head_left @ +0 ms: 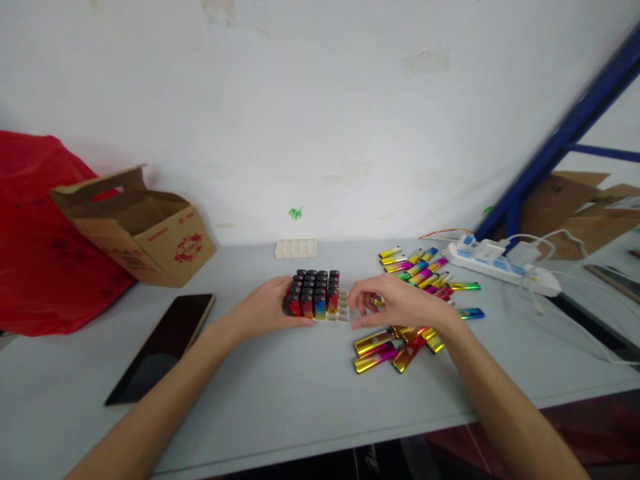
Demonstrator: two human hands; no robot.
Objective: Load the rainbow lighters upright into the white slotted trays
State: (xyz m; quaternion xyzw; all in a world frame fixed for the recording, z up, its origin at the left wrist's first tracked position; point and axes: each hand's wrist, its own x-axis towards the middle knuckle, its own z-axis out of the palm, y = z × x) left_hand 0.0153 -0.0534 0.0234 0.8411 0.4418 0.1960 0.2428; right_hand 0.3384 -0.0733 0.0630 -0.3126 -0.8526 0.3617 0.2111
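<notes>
Rows of upright lighters (313, 295) with black tops and shiny coloured bodies stand in a pale tray (343, 307), whose right-hand cells hold none. My left hand (273, 305) is wrapped round the left side of this block, thumb along its front edge. Just right of the tray is my right hand (377, 301), its fingers curled and somewhat apart, with nothing visible between them. Beyond and below that hand, a loose pile of metallic lighters (375, 358) in gold, red, purple, green and blue lies on the table, partly hidden by the hand and forearm.
Against the wall lies a second pale tray (297, 249). On the left are a dark tablet (163, 347), an open cardboard box (145, 233) and a red bag (45, 233). A white power strip (500, 263) with plugs and cables lies at the right, near a blue frame (565, 127).
</notes>
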